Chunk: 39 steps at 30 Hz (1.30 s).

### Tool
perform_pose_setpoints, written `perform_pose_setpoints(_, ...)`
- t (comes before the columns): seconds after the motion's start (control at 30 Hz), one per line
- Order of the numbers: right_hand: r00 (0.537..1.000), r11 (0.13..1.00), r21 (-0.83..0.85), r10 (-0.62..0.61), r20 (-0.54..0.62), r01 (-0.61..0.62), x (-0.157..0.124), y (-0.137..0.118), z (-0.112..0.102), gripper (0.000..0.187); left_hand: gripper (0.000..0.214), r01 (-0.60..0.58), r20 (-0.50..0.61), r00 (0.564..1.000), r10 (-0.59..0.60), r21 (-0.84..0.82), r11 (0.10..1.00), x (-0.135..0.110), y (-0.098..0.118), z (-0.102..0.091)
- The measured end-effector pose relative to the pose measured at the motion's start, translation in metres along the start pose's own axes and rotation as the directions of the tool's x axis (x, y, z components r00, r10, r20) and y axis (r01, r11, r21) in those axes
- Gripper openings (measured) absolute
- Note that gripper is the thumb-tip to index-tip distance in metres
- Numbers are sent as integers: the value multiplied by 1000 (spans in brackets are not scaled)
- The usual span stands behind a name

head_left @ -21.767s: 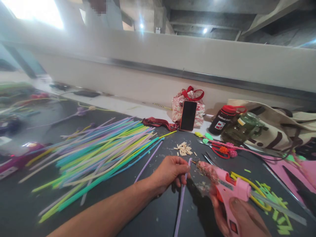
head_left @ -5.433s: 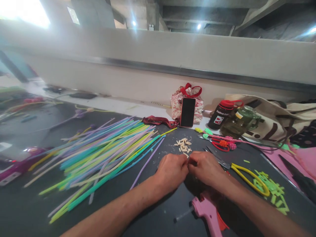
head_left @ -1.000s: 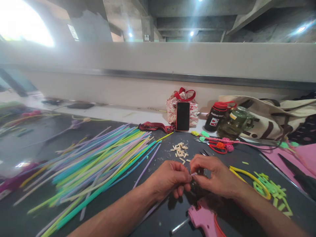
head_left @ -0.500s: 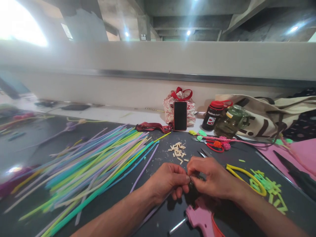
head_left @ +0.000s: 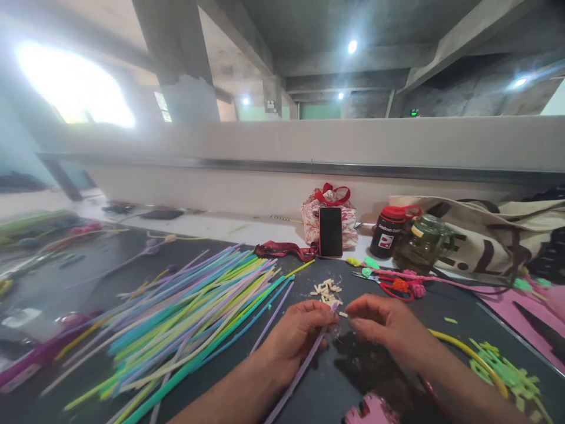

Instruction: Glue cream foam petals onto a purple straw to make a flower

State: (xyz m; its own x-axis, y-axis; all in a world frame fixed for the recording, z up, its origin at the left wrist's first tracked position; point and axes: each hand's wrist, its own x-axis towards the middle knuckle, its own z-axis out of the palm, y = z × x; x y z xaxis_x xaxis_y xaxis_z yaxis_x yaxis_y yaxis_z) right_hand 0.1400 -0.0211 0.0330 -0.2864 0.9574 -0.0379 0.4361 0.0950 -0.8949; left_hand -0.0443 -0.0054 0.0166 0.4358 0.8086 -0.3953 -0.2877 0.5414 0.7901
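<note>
My left hand is closed in a pinch on a long purple pipe cleaner, whose tip pokes up past the thumb and whose length runs down toward me. A small gap away, my right hand hovers with thumb and fingers apart, and I see nothing between them. Just beyond both hands lies a small pile of short cream pieces on the dark table. At the bottom edge, a pink glue gun is partly cut off from view.
Many pastel pipe cleaners spread over the left. On the right are yellow handles, short green pieces and red scissors. A phone, a dark bottle and a green jar stand at the back.
My hands, close together before, have parted; the right one has opened and moved off the left. The purple pipe cleaner's tip now shows. My view has tilted upward.
</note>
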Motion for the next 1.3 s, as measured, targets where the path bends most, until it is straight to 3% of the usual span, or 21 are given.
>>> perform_pose_setpoints(0.1, 999, 998, 66, 6, 40, -8, 1, 3, 12, 15, 29, -52, -42, 998, 51, -20, 998, -2, 4, 0)
perform_pose_setpoints(0.27, 985, 943, 298, 113, 132, -148, -4, 4, 34, 19, 26, -105, 31, 994, 105, 7, 994, -12, 17, 2)
perform_pose_setpoints(0.37, 967, 895, 397, 117, 226, -201, -9, 1, 47, 28, 24, -124, 30, 992, 122, 45, 991, -15, 20, 4)
perform_pose_setpoints(0.63, 926, 806, 466, 263, 272, -366, -9, -8, 64, 23, 22, -134, 67, 989, 132, 31, 990, -12, 11, 6)
perform_pose_setpoints(0.73, 934, 818, 464, 235, 269, -339, -11, -10, 62, 19, 22, -106, 58, 993, 104, 34, 994, -12, 10, 7)
perform_pose_setpoints(0.8, 961, 897, 363, 190, 199, -253, -12, -10, 51, 19, 20, -97, 47, 994, 95, 40, 994, -11, 11, 4)
perform_pose_setpoints(0.87, 988, 976, 160, 137, 69, -147, -10, -9, 30, 21, 19, -87, 56, 995, 85, 27, 996, -8, 12, 0)
perform_pose_setpoints(1.0, 989, 978, -179, 82, -121, -103, 1, 4, -19, 24, 18, -16, 93, 995, 20, -43, 999, 2, 8, -13)
perform_pose_setpoints(1.13, 992, 928, -361, 61, -109, -96, 17, 23, -36, 20, 14, 12, 73, 997, -6, -79, 997, 9, -1, -19)
perform_pose_setpoints(1.3, 998, 798, -599, -54, 30, 61, 37, 30, -20, 18, 16, -3, 46, 999, 7, -72, 997, 9, -3, -21)
